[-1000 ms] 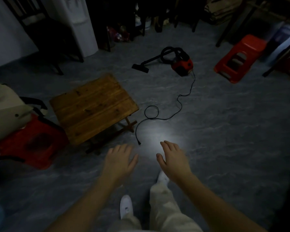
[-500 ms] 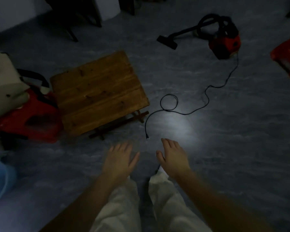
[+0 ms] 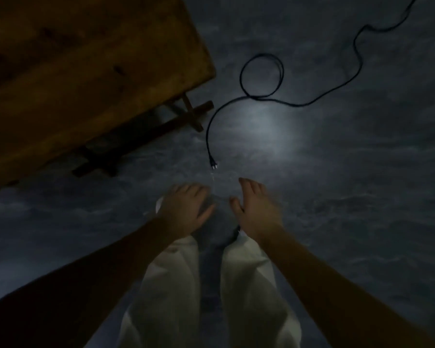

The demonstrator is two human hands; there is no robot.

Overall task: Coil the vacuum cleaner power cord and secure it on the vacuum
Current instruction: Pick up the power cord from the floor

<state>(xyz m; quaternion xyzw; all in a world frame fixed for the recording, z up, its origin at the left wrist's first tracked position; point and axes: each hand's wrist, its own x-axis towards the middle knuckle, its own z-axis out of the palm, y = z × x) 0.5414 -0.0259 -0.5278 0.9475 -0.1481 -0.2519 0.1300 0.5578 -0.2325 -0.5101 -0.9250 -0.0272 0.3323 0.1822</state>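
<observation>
Item one: cord [image 3: 261,97], black, lying loose on the grey floor [image 3: 362,197]. We note one round loop in it, just past the near corner of the counter [image 3: 86,71]. From the loop the cord runs away in waves to the top right edge of the view. From the loop's base a short curved tail comes toward us.

Item two: plug [image 3: 213,165], at the end of that tail, prongs pointing our way. It lies flat on the floor, near the counter's crossed leg brace and beside a pale patch of light on the floor.

Item three: left hand [image 3: 186,209], palm down, fingers spread and slack. Our grip here is open and holds nothing. It hovers short of the plug, apart from it.

Item four: right hand [image 3: 255,209], edge-on, thumb out to the inside, fingers loosely extended. Grip open also, nothing in it. Its fingertips are the closer of the two to the plug, not touching it.

Item five: counter, wooden, brown planks, filling the upper left. Dark wooden braces show under its near edge.

Item six: trousers [image 3: 211,285], pale, both legs seen below the hands. A white shoe [image 3: 158,204] peeks out beside the left hand.

The vacuum itself is out of view; we cannot place it.
</observation>
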